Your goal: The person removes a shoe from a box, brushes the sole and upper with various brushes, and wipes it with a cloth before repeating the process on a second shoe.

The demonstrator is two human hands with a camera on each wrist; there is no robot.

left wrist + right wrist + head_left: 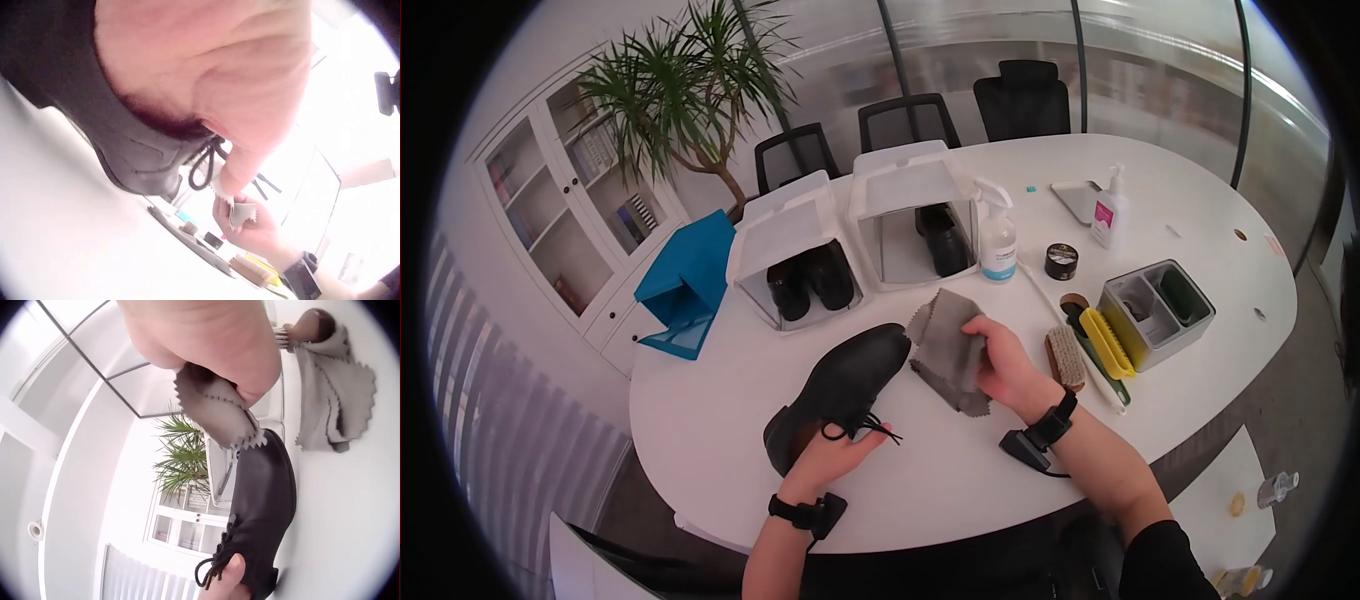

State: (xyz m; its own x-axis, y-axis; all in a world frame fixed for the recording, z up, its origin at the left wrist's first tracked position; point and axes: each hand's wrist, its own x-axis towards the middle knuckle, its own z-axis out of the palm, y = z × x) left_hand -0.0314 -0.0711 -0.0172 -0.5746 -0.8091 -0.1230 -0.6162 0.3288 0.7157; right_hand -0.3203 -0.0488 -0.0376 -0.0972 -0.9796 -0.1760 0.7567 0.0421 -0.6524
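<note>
White and smooth, the oval worktop (930, 490) is ringed by three black chairs (1020, 105) along its far side and backed by a glass partition (1170, 90). On its near part, the black leather lace-up shoe (840, 375) is held at its opening by the left hand (832, 462). The thumb is laid outside by the laces; the other fingers are hidden within, and how far they are bent cannot be told. At the toe, the grey zigzag-edged cloth (945, 335) is pinched between the thumb and closed fingers of the right hand (1005, 368).

Beyond the shoe, two white boxes with raised front flaps are set side by side: the left box (790, 212) is occupied by a pair of black shoes, the right box (910, 188) by dark footwear as well. Left of them, a blue folded container (690, 280) is placed. Farther right, a white spray bottle (998, 252), a round black tin (1061, 261) and a white pump bottle (1105, 220) are spread out. A grey compartmented caddy (1175, 340) is flanked by a yellow brush (1108, 343) and a pale-bristled brush (1064, 358).

At the room's left, a white glass-doored cabinet (578, 205) is partly overlapped by a spiky green plant (690, 90).
</note>
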